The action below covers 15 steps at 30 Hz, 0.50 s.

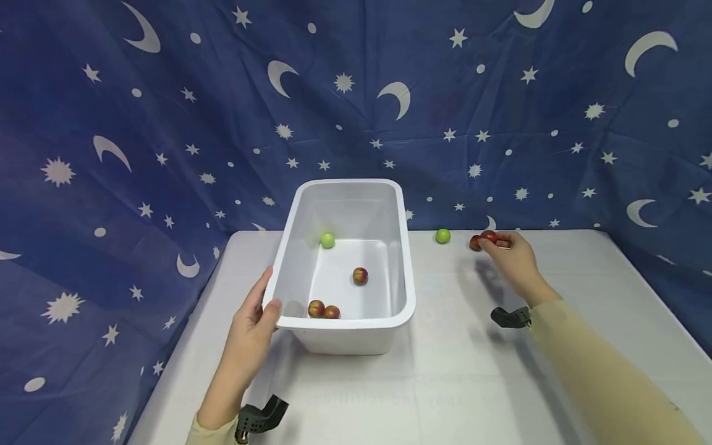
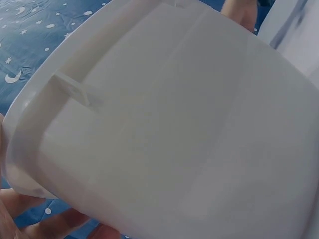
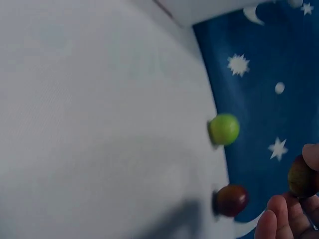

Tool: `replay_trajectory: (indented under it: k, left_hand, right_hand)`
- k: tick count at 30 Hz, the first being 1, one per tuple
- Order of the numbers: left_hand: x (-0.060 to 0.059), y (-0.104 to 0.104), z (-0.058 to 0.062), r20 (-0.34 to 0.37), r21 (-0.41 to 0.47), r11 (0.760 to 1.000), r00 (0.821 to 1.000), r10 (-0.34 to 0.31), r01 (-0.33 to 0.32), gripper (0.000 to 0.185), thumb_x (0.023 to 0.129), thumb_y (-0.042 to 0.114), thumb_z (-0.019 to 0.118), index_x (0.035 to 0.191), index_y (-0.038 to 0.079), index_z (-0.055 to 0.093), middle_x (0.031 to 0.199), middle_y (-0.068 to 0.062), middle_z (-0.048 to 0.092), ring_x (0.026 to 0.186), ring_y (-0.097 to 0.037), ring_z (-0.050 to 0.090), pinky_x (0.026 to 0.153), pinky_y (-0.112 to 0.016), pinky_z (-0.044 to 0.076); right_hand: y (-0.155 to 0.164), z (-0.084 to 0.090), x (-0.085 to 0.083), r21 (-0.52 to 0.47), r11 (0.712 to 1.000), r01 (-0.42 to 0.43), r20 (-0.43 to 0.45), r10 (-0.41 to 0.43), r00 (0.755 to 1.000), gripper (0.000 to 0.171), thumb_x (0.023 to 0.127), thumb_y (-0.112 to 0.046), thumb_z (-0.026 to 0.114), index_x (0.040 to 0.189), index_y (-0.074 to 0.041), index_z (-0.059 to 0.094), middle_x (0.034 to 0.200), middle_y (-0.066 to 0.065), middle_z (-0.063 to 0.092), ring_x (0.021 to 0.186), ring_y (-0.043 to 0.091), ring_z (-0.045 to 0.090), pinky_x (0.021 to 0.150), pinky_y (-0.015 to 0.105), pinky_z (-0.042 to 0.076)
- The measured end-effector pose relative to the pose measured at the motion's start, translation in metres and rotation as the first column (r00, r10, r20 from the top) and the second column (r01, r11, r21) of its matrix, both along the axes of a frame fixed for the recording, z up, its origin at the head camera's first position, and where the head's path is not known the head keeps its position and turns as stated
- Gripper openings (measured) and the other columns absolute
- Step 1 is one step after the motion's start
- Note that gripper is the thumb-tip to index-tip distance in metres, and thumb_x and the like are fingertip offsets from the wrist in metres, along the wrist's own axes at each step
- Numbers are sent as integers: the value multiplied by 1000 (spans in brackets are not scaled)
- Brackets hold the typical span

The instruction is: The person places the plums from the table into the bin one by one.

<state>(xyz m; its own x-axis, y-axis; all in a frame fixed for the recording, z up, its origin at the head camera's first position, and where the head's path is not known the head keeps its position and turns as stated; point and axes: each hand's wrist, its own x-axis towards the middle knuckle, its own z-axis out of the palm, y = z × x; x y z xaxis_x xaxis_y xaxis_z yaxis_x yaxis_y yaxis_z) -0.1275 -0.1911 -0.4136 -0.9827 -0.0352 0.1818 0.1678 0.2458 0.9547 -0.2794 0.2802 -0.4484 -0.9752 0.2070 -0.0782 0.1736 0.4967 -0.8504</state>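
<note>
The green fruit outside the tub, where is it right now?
In the head view the green fruit lies on the white table at its far edge, right of the white tub, just left of the red fruit by the right hand.

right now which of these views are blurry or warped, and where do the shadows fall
Head view: sharp but wide-angle, the backdrop bows at the edges; soft shadows lie on the white table beneath the right hand. Left wrist view: the white tub fills the frame, evenly lit and nearly featureless. Right wrist view: soft focus; the green fruit and red fruit have blurred edges.
</note>
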Motion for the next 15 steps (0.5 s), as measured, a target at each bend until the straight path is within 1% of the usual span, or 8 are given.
replay_trajectory:
  k: [4,7,11,15]
  left_hand:
    - [0,1,1,-1,8,1000,1000,-5,5,53,102,14,45,152,25,33,152,-6,34,125,-29,46,85,-21,48]
    - [0,1,1,-4,8,1000,1000,-6,6,53,102,13,45,152,26,33,152,-6,34,125,-29,45,86,-21,47]
    - [1,1,2,-2,8,1000,1000,-3,3,53,102,13,45,152,26,33,153,-6,33,126,-29,44,86,-21,47]
    - [1,1,3,1,12,1000,1000,-6,6,53,102,13,45,152,26,32,153,-6,32,127,-29,44,85,-18,47]
  right_hand:
    - [-14,18,2,3,999,-40,-54,41,998,70,92,-50,59,137,0,40,123,17,52,111,28,54,85,34,47]
    - [-26,30,4,-26,996,-83,-88,80,993,68,92,-47,61,137,0,41,122,16,53,108,28,58,84,31,50]
    - [-40,44,7,-38,990,-134,-122,128,984,65,90,-48,64,134,-4,44,121,13,53,103,25,58,78,25,52]
    - [-54,57,12,-28,983,-182,-158,176,972,62,89,-49,64,132,-7,46,120,10,54,103,21,56,78,26,50]
